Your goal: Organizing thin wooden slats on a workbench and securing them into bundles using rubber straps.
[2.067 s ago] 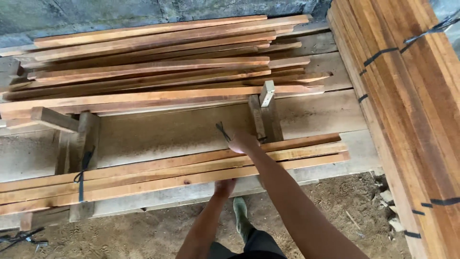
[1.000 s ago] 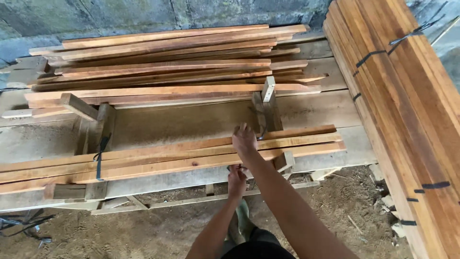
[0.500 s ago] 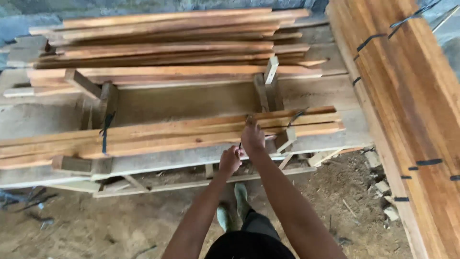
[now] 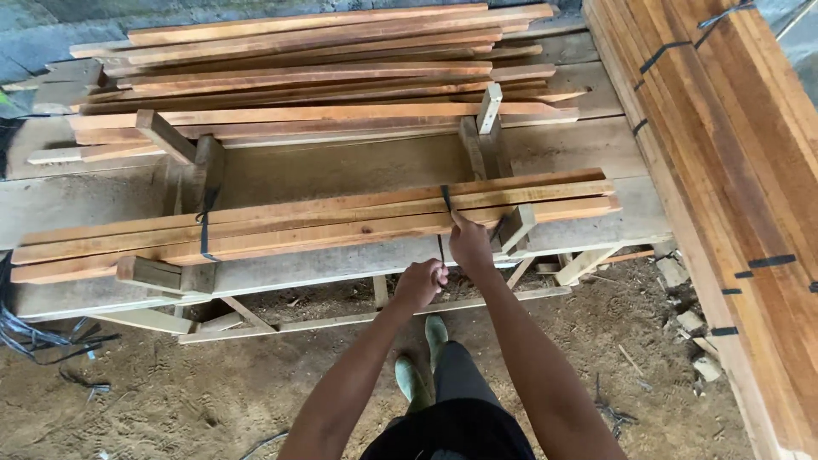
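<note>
Two hands work the same black strap (image 4: 445, 200) at the front edge of the worktop (image 4: 358, 268). Your right hand (image 4: 470, 244) rests its fingers against the front face of the bundle of long wooden slats (image 4: 324, 223), pinching the strap where it comes down over the slats; its grip is closed on the strap. Your left hand (image 4: 419, 284) sits just below and to the left, under the worktop's front edge, clenched into a fist around the strap's lower end.

That bundle lies lengthwise along the front of the worktop, reaching almost from its left end to its right end. A second black strap (image 4: 203, 226) circles it near the left end, so you have two straps on this bundle. Two small wooden cradles (image 4: 200, 170) hold it, one by each strap; the right one (image 4: 515, 228) stands just beside your right hand, close against the strap.

Behind the bundle a bare strip of worktop separates it from a loose pile of slats (image 4: 315, 68) along the back edge; the count in that pile cannot be told. Down the right side a tall stack of planks (image 4: 724, 170) leans, bound with several black bands. Below, on the dirt floor (image 4: 170, 392), your green boots (image 4: 423, 358) show between your arms, and black strap offcuts (image 4: 43, 336) lie at the left.
</note>
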